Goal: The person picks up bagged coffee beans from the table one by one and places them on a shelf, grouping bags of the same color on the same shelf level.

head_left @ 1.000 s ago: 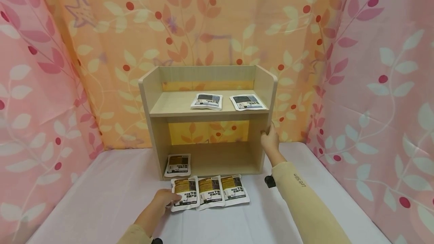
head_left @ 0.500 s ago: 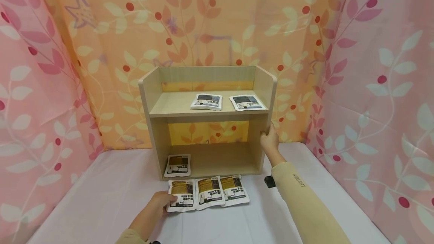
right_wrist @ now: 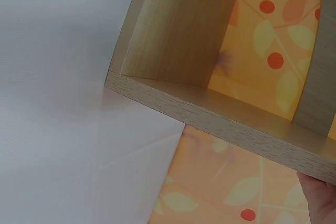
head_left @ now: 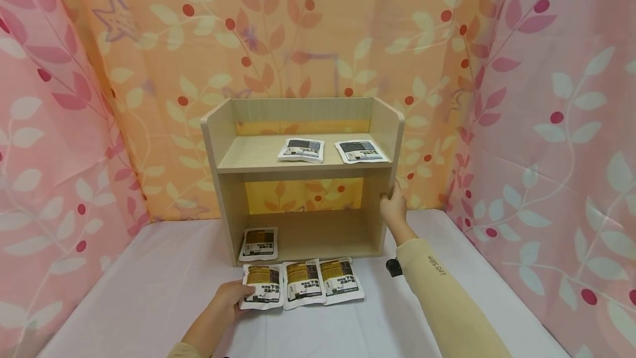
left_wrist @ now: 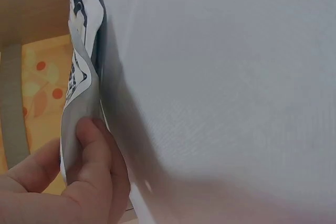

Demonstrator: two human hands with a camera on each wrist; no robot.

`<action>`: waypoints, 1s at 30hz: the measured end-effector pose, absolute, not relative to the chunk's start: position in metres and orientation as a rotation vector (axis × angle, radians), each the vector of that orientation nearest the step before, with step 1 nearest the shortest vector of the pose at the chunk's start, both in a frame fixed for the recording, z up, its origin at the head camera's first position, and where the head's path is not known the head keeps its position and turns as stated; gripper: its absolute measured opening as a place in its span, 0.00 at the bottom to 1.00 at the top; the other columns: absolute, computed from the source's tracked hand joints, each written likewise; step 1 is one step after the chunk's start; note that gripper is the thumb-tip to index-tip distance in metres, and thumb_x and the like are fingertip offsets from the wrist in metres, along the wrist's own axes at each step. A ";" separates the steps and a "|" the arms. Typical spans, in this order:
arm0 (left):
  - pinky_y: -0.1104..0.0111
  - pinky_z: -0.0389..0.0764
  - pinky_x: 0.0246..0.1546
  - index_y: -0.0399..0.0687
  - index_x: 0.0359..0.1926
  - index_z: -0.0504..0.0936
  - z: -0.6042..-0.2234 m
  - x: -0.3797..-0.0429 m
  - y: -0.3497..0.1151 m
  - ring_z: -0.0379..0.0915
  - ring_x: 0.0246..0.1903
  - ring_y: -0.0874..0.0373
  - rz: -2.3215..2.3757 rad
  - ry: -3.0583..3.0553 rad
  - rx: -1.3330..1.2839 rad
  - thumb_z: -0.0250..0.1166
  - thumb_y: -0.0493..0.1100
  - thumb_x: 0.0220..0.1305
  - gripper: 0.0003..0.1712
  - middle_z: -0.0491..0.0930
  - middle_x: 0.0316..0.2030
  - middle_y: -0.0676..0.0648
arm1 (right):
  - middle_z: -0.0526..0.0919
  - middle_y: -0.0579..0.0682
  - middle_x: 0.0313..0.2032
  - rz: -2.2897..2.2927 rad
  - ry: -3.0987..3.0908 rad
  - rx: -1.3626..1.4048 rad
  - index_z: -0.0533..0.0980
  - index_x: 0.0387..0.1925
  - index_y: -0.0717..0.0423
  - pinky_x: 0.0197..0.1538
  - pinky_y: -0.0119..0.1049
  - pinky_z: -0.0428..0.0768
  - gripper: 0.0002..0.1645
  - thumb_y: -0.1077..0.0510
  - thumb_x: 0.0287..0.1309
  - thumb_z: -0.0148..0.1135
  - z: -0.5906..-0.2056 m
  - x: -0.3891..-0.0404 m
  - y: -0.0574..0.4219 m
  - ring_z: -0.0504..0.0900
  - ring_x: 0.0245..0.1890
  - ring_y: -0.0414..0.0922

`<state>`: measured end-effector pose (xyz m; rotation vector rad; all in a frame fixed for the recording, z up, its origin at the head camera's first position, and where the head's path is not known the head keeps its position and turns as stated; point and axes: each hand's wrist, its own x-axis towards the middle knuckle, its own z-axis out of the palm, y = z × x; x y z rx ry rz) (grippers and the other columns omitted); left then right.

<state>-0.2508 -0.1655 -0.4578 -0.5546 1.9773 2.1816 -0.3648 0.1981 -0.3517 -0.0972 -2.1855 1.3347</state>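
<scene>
My left hand pinches the left edge of a white pouch with a brown-and-black label, thumb on top. In the left wrist view, the fingers lie against the pale underside of the pouch. Beside it on the table lie a middle pouch and a right pouch, in a row in front of the wooden shelf. My right hand grips the shelf's right side panel at its front edge; only part of this hand shows in the right wrist view.
On the lower board, another pouch lies at the left end. The upper board bears two pouches with dark blue-grey labels, one near the middle and one on the right. Patterned curtains surround the white-covered table.
My left hand has drawn the leftmost pouch slightly to the left, off its overlap with the middle pouch. The right hand keeps its grip on the side panel.
</scene>
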 end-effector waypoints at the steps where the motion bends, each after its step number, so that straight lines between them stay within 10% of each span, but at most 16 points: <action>1: 0.64 0.84 0.35 0.13 0.63 0.55 -0.457 -0.251 -0.167 0.80 0.28 0.56 2.186 1.979 -0.558 0.56 0.22 0.60 0.32 0.81 0.27 0.45 | 0.74 0.72 0.55 1.334 -2.187 -0.099 0.64 0.64 0.63 0.61 0.59 0.67 0.28 0.68 0.61 0.51 -0.352 -0.365 0.198 0.71 0.58 0.66; 30: 0.64 0.84 0.36 0.13 0.64 0.53 -0.442 -0.257 -0.150 0.81 0.31 0.57 2.449 1.761 -0.451 0.53 0.24 0.66 0.30 0.82 0.31 0.45 | 0.72 0.71 0.58 1.352 -2.210 -0.127 0.62 0.67 0.62 0.63 0.58 0.65 0.31 0.67 0.62 0.51 -0.350 -0.364 0.198 0.69 0.60 0.66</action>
